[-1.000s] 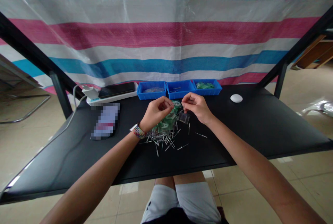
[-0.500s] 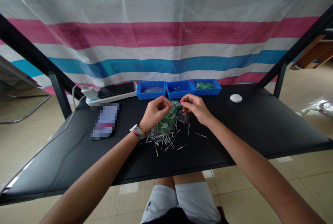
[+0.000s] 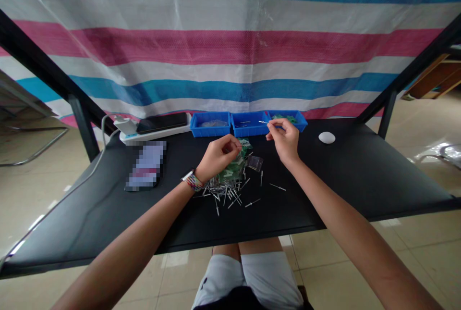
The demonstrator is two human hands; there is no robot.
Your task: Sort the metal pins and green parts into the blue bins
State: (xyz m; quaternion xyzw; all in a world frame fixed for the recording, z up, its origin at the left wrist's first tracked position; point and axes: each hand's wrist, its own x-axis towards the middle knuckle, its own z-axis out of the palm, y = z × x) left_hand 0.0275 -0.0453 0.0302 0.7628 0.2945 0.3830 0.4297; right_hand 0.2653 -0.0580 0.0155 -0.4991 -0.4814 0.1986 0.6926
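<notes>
Left hand (image 3: 217, 157), thumb and fingertips drawn close, hangs over heaped, thin silver metal rivets (image 3: 226, 192) and green plastic packets (image 3: 230, 169); whether it grips anything, I cannot tell. Beyond, the right hand (image 3: 286, 144) pinches one slim silver rivet (image 3: 262, 121) by the middle blue rectangular plastic bin (image 3: 249, 131).

This looks like an improvised indoor workshop: a black tabletop (image 3: 342, 180) holds three open blue plastic bins (image 3: 249, 131) at twelve o'clock and a heap of slim silver metal rivets (image 3: 224, 192) at six. A pink, blue and white striped plastic sheet (image 3: 230, 45) hangs behind the bins; glossy beige floor tiles (image 3: 331, 271) show at five o'clock
</notes>
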